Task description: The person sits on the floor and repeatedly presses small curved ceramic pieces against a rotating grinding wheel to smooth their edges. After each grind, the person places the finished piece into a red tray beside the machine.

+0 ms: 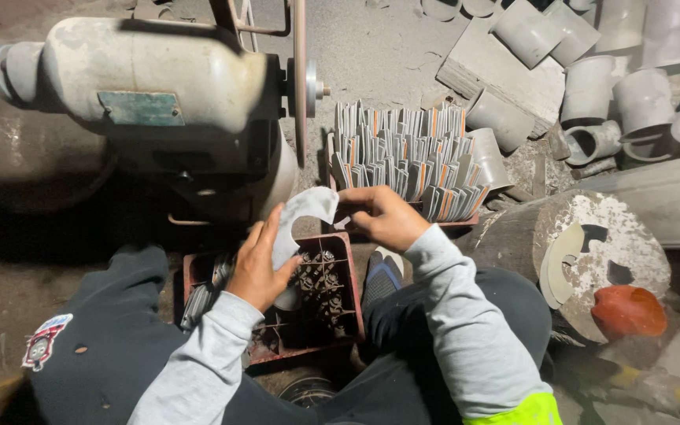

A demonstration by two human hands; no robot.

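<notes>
Holding grey curved plastic piece: left hand, right hand grips closed.

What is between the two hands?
A curved grey plastic piece spans the gap between the left hand and right hand; both grip it in the head view.

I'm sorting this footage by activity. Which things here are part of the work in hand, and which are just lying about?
In hand:
left hand
right hand
curved grey plastic piece
grinding disc
crate of cut pieces

Lying about:
grey pipe fittings
red cap
</notes>
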